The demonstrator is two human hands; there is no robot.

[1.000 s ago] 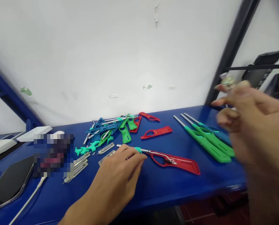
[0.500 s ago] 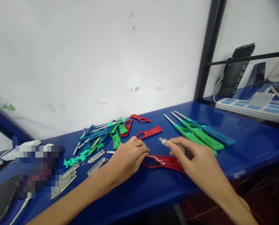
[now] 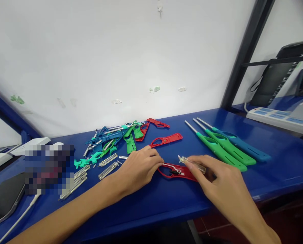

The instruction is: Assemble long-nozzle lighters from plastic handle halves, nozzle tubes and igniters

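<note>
My left hand (image 3: 141, 167) is closed at the front end of a red lighter shell half (image 3: 166, 172) lying on the blue table. Its fingertips pinch the shell's narrow end, partly hidden behind the knuckles. A white wire and a small black part sit inside the shell. In my right hand (image 3: 214, 174), thumb and fingers grip a clear fuel tank (image 3: 199, 166) with a brass-coloured valve and white tip. The tank hovers just above the shell, tip pointing left. That hand covers the shell's right end.
Finished-looking lighters, green (image 3: 220, 152) and blue (image 3: 250, 147), lie at right. Loose red shell halves (image 3: 170, 139), a pile of coloured parts (image 3: 105, 138), turquoise pieces (image 3: 91, 160) and several clear tanks (image 3: 108, 170) lie left and behind. A phone (image 3: 6, 200) rests far left.
The camera view has shifted slightly, so the table's contents appear further right. My right hand has brought the fuel tank a little closer to the red shell. My left hand keeps its grip.
</note>
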